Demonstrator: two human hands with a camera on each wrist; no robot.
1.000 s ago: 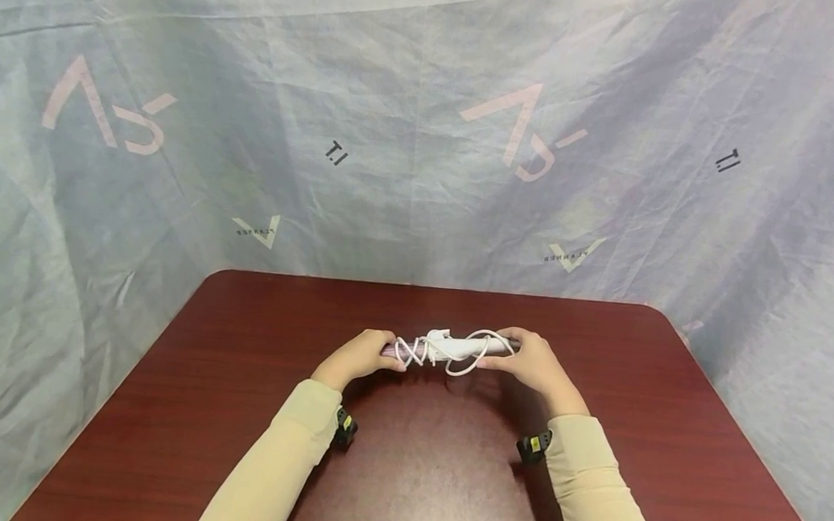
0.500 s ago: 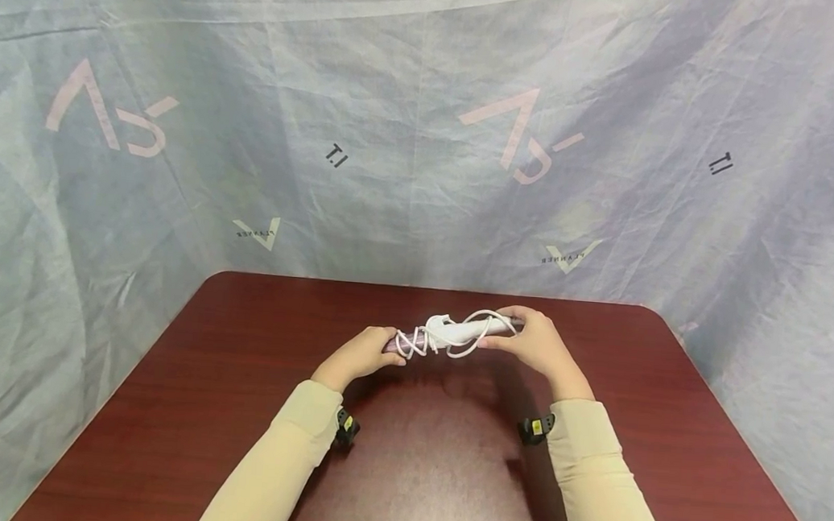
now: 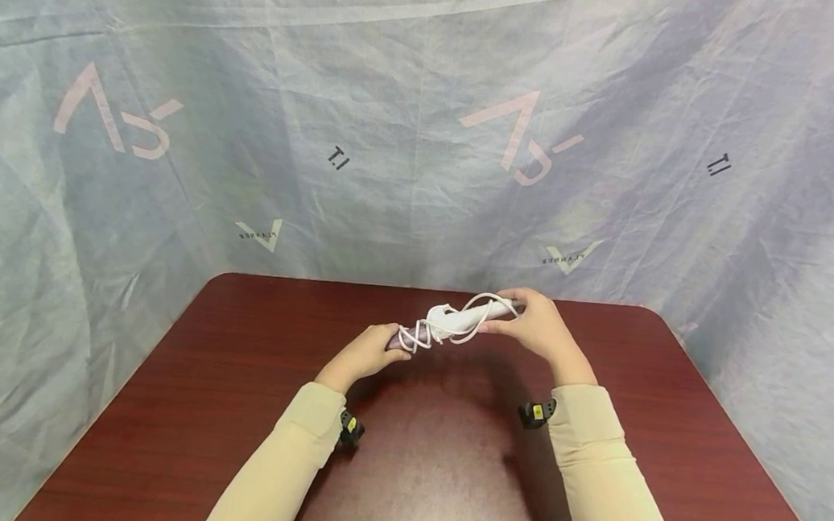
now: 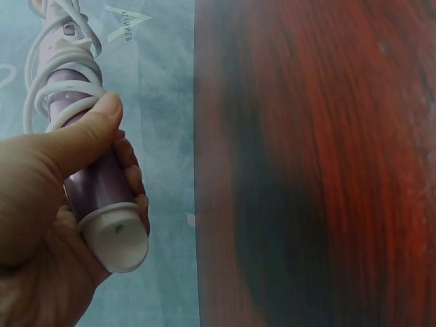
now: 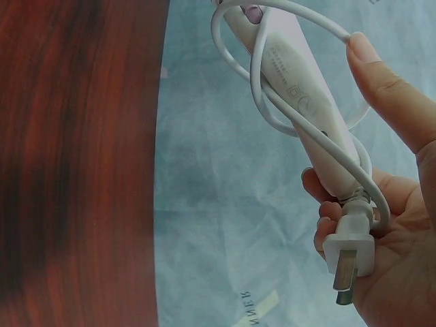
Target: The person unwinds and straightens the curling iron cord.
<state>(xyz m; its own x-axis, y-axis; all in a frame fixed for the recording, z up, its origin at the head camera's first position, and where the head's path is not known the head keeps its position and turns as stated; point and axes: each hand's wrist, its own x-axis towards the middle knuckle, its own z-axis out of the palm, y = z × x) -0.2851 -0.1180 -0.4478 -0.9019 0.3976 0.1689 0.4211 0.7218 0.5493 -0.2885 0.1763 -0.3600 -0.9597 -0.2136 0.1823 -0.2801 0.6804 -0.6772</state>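
Note:
Both hands hold a curling iron (image 3: 454, 320) up over the table, its right end higher than its left. My left hand (image 3: 361, 357) grips the purple barrel (image 4: 101, 178), thumb across it, with the white end cap (image 4: 117, 240) sticking out below. On the other side my right hand (image 3: 541, 331) has its fingers curled behind the handle's end and the two-pin plug (image 5: 351, 252), while the thumb touches the cord. White cord (image 5: 257, 68) winds round the barrel and loops loosely about the white handle (image 5: 298, 85). The right fingers are partly hidden behind the plug.
A dark red-brown wooden table (image 3: 403, 453) lies under the hands. Grey printed cloth (image 3: 411, 131) hangs behind the far edge and along both sides. Small black cameras (image 3: 535, 414) are worn on both wrists.
My right hand has risen and moved away from me, tilting the curling iron up on that side. The left hand has moved only slightly, and both hands keep their hold.

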